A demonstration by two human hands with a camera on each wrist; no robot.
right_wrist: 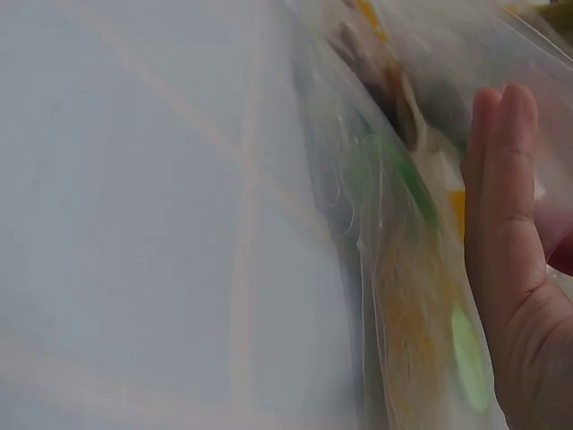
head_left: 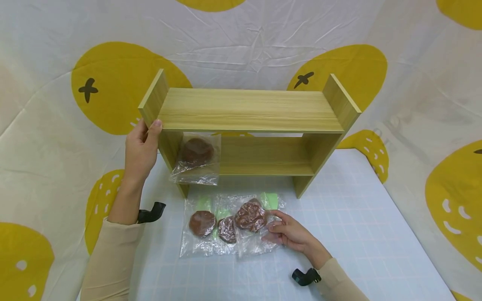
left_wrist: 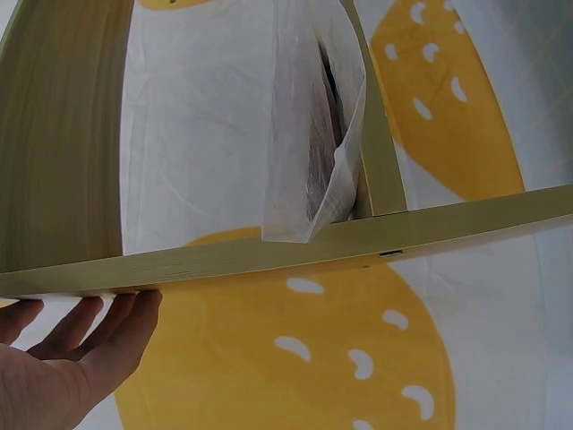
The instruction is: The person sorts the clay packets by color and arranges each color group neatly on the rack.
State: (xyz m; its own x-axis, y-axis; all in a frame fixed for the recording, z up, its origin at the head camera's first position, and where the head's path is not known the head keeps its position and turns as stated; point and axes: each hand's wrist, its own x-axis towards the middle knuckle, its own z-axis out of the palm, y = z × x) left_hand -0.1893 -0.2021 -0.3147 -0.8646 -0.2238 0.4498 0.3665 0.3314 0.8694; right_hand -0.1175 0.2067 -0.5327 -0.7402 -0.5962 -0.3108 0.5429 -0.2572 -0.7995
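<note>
My left hand [head_left: 142,146] grips the left side panel of a small wooden shelf [head_left: 248,108], thumb at its front edge and fingers along the outside. In the left wrist view the fingers [left_wrist: 116,336] lie against that panel. A clear bag with a round brown patty-like piece [head_left: 197,151] stands on the middle board at the left end, seen edge-on in the left wrist view. Over the table, my right hand [head_left: 295,236] pinches the right edge of another clear bag with a crinkled brown piece [head_left: 250,215]. That bag overlaps a neighbouring one.
Two more clear bags, with a round brown piece [head_left: 202,223] and a smaller-looking one [head_left: 227,230], lie on the pale checked tablecloth [head_left: 376,234] before the shelf. Light green patches show at the bags' tops. A white cloth with yellow figures [head_left: 124,83] hangs behind.
</note>
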